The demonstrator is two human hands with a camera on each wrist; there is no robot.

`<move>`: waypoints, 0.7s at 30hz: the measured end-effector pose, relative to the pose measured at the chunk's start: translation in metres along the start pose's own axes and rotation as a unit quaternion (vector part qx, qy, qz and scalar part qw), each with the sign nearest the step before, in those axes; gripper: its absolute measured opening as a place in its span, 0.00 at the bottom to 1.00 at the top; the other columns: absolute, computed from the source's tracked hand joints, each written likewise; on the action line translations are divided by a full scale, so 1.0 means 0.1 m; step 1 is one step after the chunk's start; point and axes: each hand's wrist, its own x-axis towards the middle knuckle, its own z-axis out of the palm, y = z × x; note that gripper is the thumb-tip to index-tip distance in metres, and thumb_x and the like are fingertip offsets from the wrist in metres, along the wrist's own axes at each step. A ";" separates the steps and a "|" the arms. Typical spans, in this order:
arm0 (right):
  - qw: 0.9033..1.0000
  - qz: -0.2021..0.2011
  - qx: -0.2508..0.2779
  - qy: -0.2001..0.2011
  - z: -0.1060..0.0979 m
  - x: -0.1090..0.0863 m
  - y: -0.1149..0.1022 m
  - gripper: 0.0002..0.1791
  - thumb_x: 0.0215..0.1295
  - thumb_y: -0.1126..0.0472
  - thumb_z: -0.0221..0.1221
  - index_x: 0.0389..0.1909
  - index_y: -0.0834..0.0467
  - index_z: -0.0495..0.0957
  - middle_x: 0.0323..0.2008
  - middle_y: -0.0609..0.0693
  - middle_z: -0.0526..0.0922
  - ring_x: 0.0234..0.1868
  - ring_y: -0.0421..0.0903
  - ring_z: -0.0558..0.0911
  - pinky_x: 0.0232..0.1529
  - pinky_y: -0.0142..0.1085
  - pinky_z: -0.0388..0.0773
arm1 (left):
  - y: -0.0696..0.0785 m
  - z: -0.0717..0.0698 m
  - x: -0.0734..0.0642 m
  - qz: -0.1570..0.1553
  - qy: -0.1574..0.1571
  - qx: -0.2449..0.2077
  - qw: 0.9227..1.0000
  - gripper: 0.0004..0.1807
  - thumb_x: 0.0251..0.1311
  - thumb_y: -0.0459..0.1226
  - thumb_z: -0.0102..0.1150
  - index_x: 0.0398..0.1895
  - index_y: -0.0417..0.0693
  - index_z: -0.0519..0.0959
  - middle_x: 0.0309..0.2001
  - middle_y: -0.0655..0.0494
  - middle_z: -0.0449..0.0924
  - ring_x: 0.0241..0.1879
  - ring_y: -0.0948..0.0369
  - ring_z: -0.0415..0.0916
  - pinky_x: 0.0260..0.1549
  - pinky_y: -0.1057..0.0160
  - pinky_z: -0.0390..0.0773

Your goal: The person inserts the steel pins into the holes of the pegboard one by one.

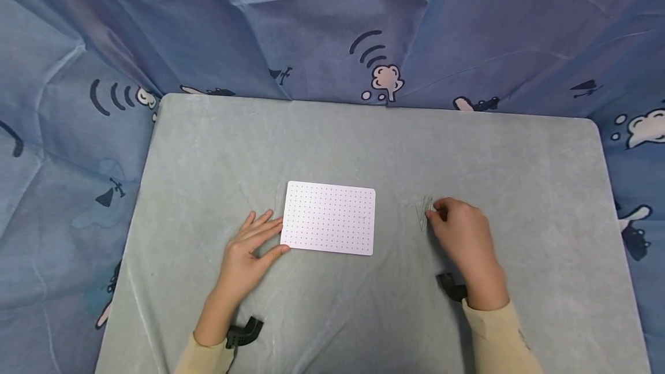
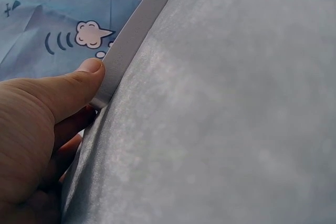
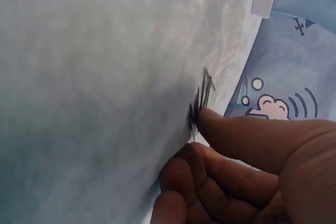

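A white board (image 1: 328, 218) with a grid of small dark dots lies flat on the table; its edge (image 2: 134, 38) shows in the left wrist view. My left hand (image 1: 248, 255) rests at the board's left end, fingers spread, the thumb touching its near left corner. To the right of the board lies a small bunch of thin metal pins (image 1: 423, 212), dark and spiky (image 3: 202, 98) in the right wrist view. Curled over the bunch's right side, my right hand (image 1: 464, 235) pinches at a pin with thumb and forefinger. How many pins it holds is hidden.
A grey cloth with creases covers the table (image 1: 519, 160). Blue patterned curtain (image 1: 312, 45) hangs behind the far edge and along the sides. A black wrist device (image 1: 244, 332) sits by the left sleeve, another (image 1: 451, 287) by the right.
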 end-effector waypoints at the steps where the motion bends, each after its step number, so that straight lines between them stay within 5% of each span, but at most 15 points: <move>1: 1.000 0.001 -0.002 0.002 0.01 0.00 0.00 0.13 0.74 0.63 0.69 0.48 0.71 0.87 0.38 0.63 0.90 0.36 0.60 0.87 0.38 0.59 0.85 | 0.00 0.00 0.00 0.000 0.000 0.000 1.000 0.28 0.54 0.34 0.86 0.60 0.39 0.89 0.64 0.51 0.87 0.74 0.48 0.75 0.85 0.49 0.57; 21: 0.999 0.035 -0.003 -0.010 0.02 0.01 -0.12 0.14 0.75 0.66 0.62 0.52 0.73 0.86 0.42 0.69 0.89 0.29 0.57 0.86 0.33 0.57 0.87 | -0.02 0.01 0.02 0.002 0.000 0.004 1.000 0.29 0.53 0.34 0.86 0.61 0.41 0.89 0.63 0.52 0.87 0.73 0.47 0.76 0.84 0.48 0.58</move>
